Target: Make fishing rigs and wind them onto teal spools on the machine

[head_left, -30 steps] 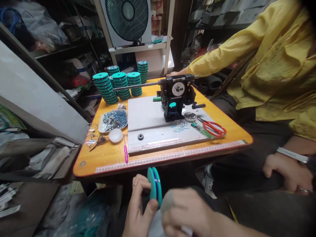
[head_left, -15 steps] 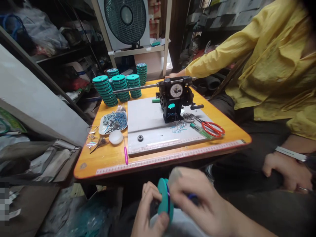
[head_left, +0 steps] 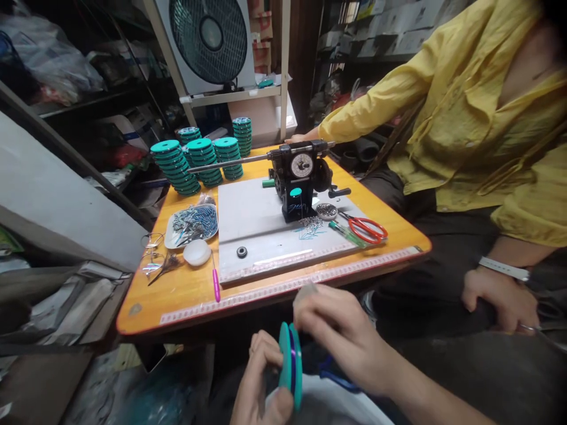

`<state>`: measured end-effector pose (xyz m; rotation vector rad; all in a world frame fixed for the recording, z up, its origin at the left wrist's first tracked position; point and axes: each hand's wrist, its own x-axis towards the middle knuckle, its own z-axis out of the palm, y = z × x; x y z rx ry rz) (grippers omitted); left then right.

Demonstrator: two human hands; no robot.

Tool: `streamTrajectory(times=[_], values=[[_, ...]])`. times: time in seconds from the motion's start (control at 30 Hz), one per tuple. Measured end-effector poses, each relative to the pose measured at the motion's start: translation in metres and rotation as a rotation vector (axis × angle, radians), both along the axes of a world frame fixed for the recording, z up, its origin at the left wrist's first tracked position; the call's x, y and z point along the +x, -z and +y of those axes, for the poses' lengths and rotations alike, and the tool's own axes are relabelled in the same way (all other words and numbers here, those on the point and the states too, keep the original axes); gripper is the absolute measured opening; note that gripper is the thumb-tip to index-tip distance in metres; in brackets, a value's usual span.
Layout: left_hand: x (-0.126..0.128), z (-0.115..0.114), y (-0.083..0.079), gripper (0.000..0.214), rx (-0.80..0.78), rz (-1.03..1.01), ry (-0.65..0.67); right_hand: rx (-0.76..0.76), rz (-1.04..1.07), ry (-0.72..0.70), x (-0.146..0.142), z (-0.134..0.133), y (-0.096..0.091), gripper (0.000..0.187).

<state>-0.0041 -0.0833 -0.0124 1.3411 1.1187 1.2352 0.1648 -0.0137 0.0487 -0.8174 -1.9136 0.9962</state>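
Note:
My left hand [head_left: 259, 381] is closed on a teal spool [head_left: 284, 360], with the thumb and fingers on its outer face. Dark blue-purple line is wound in the groove between its two discs. Close by the spool's upper right rim, my right hand [head_left: 349, 339] has its fingers curled together, and a greyish covering shows on one fingertip. What those fingers pinch, if anything, is hidden. Below the right wrist lies a dark blue strap [head_left: 339, 378] on pale cloth [head_left: 341, 404].
Beyond my hands, a yellow table [head_left: 142, 295] bears a black hand-crank winder [head_left: 301, 177], stacked teal spools [head_left: 170, 168], a dish of small metal parts [head_left: 192, 224], a pink-handled hook [head_left: 216, 286] and red-handled scissors [head_left: 367, 230]. A person in a yellow shirt [head_left: 447, 118] sits at right.
My right hand has risen a little from the spool's side to its upper rim, uncovering more of the line. The view has turned slightly right, so the table appears further left.

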Motion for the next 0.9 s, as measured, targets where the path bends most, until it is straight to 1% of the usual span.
streamTrajectory(times=[0.03,0.07,0.1,0.13,0.17,0.2,0.23,0.27,0.3,0.33,0.37,0.4,0.43,0.47,0.5,0.53,0.57,0.6,0.63,0.67,0.7,0.73,0.77,0.8,0.83,0.87,0.9], values=[[0.001,-0.001,-0.001,0.05,0.014,-0.055,0.019,-0.094,-0.008,0.062,-0.003,0.003,0.012,0.029],[0.001,-0.002,-0.002,0.051,0.03,-0.109,0.015,-0.178,-0.04,0.068,-0.008,0.003,0.027,0.032],[0.001,-0.003,-0.002,0.05,0.045,-0.153,-0.009,-0.234,-0.083,0.042,-0.013,0.0,0.043,0.034],[0.0,-0.002,-0.003,0.049,0.057,-0.177,-0.045,-0.232,-0.13,-0.002,-0.018,-0.007,0.055,0.037],[-0.002,-0.001,-0.003,0.047,0.065,-0.171,-0.092,-0.167,-0.175,-0.082,-0.022,-0.015,0.063,0.036],[-0.004,0.001,-0.003,0.043,0.069,-0.134,-0.141,-0.046,-0.217,-0.183,-0.024,-0.023,0.065,0.034],[-0.005,0.002,-0.003,0.039,0.065,-0.071,-0.186,0.096,-0.248,-0.271,-0.024,-0.029,0.06,0.033],[-0.007,0.004,-0.002,0.035,0.053,0.001,-0.216,0.234,-0.263,-0.334,-0.021,-0.033,0.05,0.032],[-0.008,0.006,-0.002,0.032,0.032,0.061,-0.223,0.328,-0.277,-0.374,-0.017,-0.033,0.036,0.029],[-0.009,0.007,-0.001,0.032,0.003,0.097,-0.204,0.375,-0.247,-0.355,-0.011,-0.029,0.022,0.027],[-0.009,0.008,-0.001,0.033,-0.029,0.102,-0.161,0.363,-0.216,-0.311,-0.006,-0.023,0.01,0.025],[-0.008,0.008,-0.002,0.037,-0.056,0.08,-0.101,0.33,-0.168,-0.236,-0.003,-0.015,0.002,0.023],[-0.007,0.007,-0.002,0.041,-0.071,0.036,-0.036,0.28,-0.126,-0.125,-0.001,-0.007,0.0,0.022],[-0.006,0.006,-0.003,0.045,-0.072,-0.021,0.019,0.19,-0.113,-0.025,-0.001,0.0,0.005,0.023],[-0.005,0.005,-0.004,0.048,-0.06,-0.081,0.055,0.082,-0.114,0.055,-0.004,0.004,0.014,0.025],[-0.004,0.004,-0.005,0.05,-0.039,-0.135,0.064,-0.031,-0.129,0.082,-0.008,0.005,0.027,0.028],[-0.003,0.004,-0.006,0.05,-0.011,-0.174,0.046,-0.122,-0.142,0.071,-0.013,0.002,0.041,0.032],[-0.003,0.003,-0.006,0.05,0.02,-0.188,0.004,-0.148,-0.153,0.044,-0.018,-0.004,0.053,0.036],[-0.004,0.004,-0.007,0.048,0.049,-0.173,-0.052,-0.115,-0.176,-0.03,-0.021,-0.012,0.06,0.039],[-0.005,0.005,-0.007,0.045,0.068,-0.132,-0.112,-0.037,-0.186,-0.134,-0.022,-0.021,0.062,0.039],[-0.007,0.006,-0.007,0.042,0.072,-0.076,-0.157,0.06,-0.184,-0.227,-0.021,-0.028,0.057,0.04],[-0.009,0.007,-0.006,0.039,0.064,-0.023,-0.179,0.15,-0.171,-0.316,-0.019,-0.033,0.047,0.04],[-0.01,0.009,-0.006,0.036,0.045,0.019,-0.167,0.226,-0.111,-0.334,-0.014,-0.034,0.034,0.039],[-0.011,0.01,-0.005,0.035,0.02,0.04,-0.128,0.217,-0.11,-0.329,-0.01,-0.031,0.02,0.033],[-0.011,0.01,-0.004,0.037,-0.004,0.037,-0.073,0.21,-0.076,-0.297,-0.006,-0.026,0.008,0.028],[-0.011,0.01,-0.003,0.04,-0.022,0.011,-0.009,0.213,-0.004,-0.206,-0.004,-0.018,0.001,0.025],[-0.01,0.009,-0.003,0.044,-0.032,-0.029,0.052,0.182,0.032,-0.093,-0.003,-0.01,-0.001,0.023]])
